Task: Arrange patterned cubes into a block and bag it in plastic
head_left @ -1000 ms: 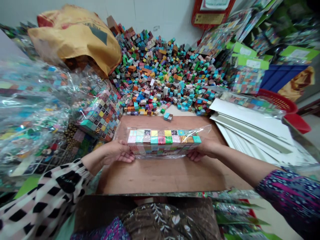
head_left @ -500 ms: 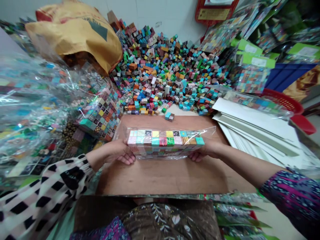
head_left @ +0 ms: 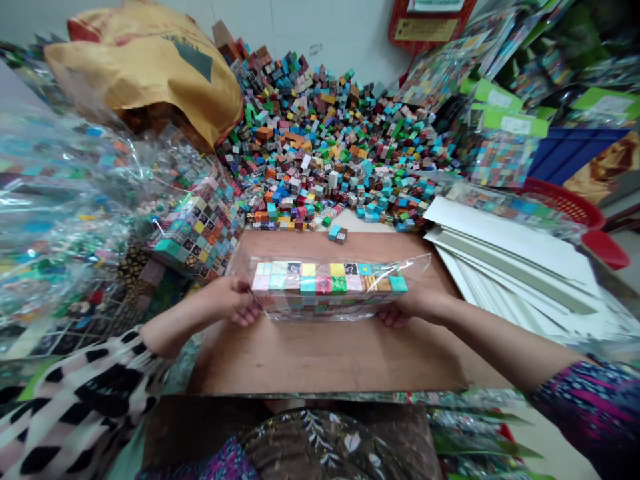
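A clear plastic bag (head_left: 330, 311) wraps rows of small colourful printed cubes (head_left: 324, 285), standing as a block over the brown board (head_left: 325, 357). At the block's left end is my left hand (head_left: 239, 303), its fingers curled round the bag's edge. My right hand (head_left: 400, 308) grips the right end from below, its thumb side hidden behind the plastic. Behind the bag, a small pair of cubes (head_left: 338, 234), one blue and one brown, lies on the board's far edge.
A large heap of loose cubes (head_left: 320, 147) rises against the wall. Plastic-wrapped cube blocks (head_left: 200, 230) crowd the left, below a yellow sack (head_left: 150, 73). White cards (head_left: 515, 260) are stacked at right, near a red basket (head_left: 565, 200) and a blue bin (head_left: 575, 153).
My left hand has shifted slightly left and its fingers have curled more at the bag's end. The bag has moved very slightly left; my right hand stays nearly in place.
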A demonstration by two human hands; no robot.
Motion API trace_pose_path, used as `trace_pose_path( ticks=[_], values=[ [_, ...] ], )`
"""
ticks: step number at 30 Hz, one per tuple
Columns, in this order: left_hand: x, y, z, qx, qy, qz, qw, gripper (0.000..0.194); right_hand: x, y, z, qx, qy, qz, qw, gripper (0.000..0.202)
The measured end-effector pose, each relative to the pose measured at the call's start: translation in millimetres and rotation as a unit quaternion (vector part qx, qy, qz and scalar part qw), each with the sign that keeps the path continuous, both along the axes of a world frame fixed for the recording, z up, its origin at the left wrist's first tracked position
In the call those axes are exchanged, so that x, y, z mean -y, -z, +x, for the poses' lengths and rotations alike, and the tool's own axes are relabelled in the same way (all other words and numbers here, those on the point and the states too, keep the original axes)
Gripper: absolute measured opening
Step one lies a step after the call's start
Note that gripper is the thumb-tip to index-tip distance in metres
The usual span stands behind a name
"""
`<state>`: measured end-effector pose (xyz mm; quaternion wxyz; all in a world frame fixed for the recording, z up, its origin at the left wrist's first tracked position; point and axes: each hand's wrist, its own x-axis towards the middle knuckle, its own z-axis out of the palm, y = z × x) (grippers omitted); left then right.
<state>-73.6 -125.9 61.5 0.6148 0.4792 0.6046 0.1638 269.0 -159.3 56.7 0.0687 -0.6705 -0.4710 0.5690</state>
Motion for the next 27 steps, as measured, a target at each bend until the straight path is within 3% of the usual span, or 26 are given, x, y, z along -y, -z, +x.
trace_pose_path(
  ticks=[2, 5, 8, 10, 13, 17, 27],
  values=[
    [2.7, -15.2, -5.3, 0.001, -0.032, 0.107, 0.994, 0.029, 1.6, -7.6, 5.2, 0.024, -0.013, 0.017, 0.999, 0.02],
    [13.3, -39.8, -10.6, 0.068, -0.078, 0.274, 0.956, 0.044, 4.4, -26.4, 18.8, 0.058, 0.001, 0.113, 0.992, 0.009],
    [26.9, -58.3, -6.5, 0.094, -0.08, 0.296, 0.947, 0.046, 11.0, -52.6, 29.8, 0.014, 0.076, 0.277, 0.958, 0.027],
    [33.1, -65.4, 1.5, 0.097, -0.079, 0.288, 0.95, 0.047, 17.1, -69.7, 31.3, -0.013, 0.086, 0.374, 0.923, 0.04],
    [35.0, -68.7, 15.0, 0.094, -0.102, 0.3, 0.944, 0.036, 24.1, -86.4, 26.3, 0.004, 0.022, 0.443, 0.896, 0.044],
    [27.8, -65.6, 22.3, 0.103, -0.13, 0.317, 0.934, 0.026, 25.2, -89.3, 18.0, 0.036, -0.056, 0.452, 0.89, 0.035],
    [24.1, -57.2, 18.9, 0.167, -0.133, 0.335, 0.918, 0.015, 29.6, -77.7, 10.4, 0.003, -0.015, 0.473, 0.881, 0.031]
  ],
)
